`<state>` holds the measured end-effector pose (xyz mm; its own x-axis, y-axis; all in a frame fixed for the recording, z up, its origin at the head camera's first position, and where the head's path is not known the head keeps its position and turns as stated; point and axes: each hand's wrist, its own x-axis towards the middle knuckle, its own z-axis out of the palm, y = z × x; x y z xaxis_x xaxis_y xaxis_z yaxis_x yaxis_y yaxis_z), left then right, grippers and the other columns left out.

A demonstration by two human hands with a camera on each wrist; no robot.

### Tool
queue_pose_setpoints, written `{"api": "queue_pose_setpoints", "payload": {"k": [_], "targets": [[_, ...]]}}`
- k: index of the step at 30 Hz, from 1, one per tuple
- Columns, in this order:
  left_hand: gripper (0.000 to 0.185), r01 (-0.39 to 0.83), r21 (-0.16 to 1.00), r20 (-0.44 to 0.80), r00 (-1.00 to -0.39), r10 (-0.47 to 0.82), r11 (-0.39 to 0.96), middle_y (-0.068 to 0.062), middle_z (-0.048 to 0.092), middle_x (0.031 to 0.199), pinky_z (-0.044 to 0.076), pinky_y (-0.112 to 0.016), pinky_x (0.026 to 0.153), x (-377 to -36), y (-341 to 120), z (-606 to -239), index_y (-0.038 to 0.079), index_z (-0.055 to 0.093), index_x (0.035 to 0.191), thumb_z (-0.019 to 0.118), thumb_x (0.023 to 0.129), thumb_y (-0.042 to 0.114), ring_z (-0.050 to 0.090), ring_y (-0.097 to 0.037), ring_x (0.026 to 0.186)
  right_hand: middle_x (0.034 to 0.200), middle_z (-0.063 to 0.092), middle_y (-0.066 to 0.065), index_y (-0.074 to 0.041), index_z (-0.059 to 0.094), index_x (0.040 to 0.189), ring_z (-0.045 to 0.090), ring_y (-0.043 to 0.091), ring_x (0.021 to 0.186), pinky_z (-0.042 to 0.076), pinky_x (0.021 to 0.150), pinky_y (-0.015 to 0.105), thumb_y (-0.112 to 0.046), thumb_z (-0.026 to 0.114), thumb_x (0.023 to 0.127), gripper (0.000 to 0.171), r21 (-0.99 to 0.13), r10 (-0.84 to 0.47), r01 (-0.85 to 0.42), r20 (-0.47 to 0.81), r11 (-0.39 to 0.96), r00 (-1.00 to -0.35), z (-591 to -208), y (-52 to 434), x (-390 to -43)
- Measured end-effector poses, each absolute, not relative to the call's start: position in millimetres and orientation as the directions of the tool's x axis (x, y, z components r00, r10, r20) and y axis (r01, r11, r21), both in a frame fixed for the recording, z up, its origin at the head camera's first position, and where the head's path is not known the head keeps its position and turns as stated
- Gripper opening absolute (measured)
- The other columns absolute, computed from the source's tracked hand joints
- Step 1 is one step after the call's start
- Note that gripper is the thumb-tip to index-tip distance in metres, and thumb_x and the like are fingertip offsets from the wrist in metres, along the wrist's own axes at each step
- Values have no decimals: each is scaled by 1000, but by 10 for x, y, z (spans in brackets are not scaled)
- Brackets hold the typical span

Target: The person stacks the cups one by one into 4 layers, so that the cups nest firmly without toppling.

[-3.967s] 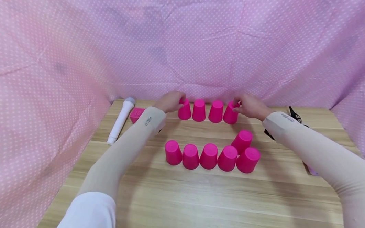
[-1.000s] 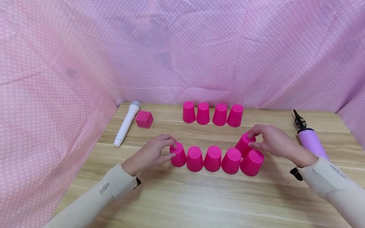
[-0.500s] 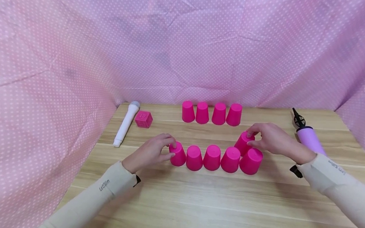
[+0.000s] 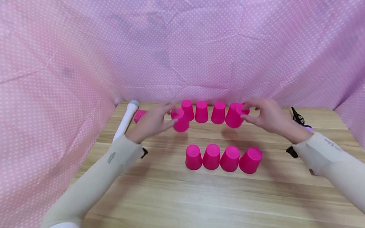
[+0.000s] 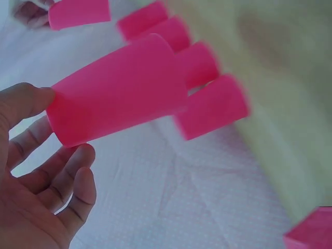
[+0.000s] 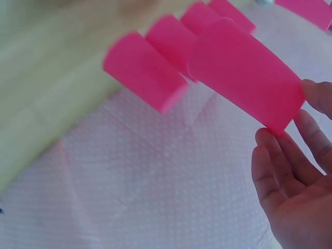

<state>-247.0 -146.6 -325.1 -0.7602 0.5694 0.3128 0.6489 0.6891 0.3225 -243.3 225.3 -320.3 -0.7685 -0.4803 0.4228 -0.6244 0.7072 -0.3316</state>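
Now, far to the left, a white stick lies on the table, and a pink block sits just beside it, partly hidden by the left hand. The left hand is up above the table and pinches a pink cup by its closed end, between thumb and fingertips. In the left wrist view that cup lies tilted across the fingers.

Next come the back cups, a row upside down near the pink dotted cloth. The left hand's cup is just beside the left end of this row. Closer in, the front cups stand in a row of four, touching side by side.

The right hand is lifted too. It pinches another cup, tilted, at the right end of the back row. The right wrist view shows its fingers on the closed end. Behind that hand, a black-tipped pump peeks out.
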Motion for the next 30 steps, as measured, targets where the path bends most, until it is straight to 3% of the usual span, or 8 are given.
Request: {"api": "queue_pose_setpoints", "payload": {"k": [11, 18, 30], "targets": [[17, 527, 408, 232, -849, 474, 745, -2, 57, 97, 46, -29, 72, -3325, -1089, -3045, 10, 60, 101, 67, 88, 19, 53, -21, 89, 90, 66, 13, -2, 69, 93, 59, 31, 85, 47, 76, 45, -13, 73, 82, 16, -402, -396, -489, 295, 774, -870, -2950, 2046, -3060], [22, 450, 451, 150, -890, 431, 771, -1, 57, 95, 48, -28, 68, -3480, -1041, -3048, 11, 61, 107, 67, 89, 21, 52, -18, 84, 93, 65, 16, -1, 69, 94, 58, 30, 88, 46, 76, 43, -14, 71, 84, 17, -429, -369, -443, 248, 787, -896, -2963, 2036, -3241], [21, 430, 454, 92, -894, 439, 781, -5, 57, 92, 47, -29, 66, -3577, -945, -3051, 13, 59, 109, 65, 91, 22, 51, -20, 81, 94, 65, 17, 0, 68, 97, 57, 30, 89, 45, 78, 42, -13, 71, 84, 18, -462, -348, -400, 197, 791, -916, -2995, 2035, -3327]]}}
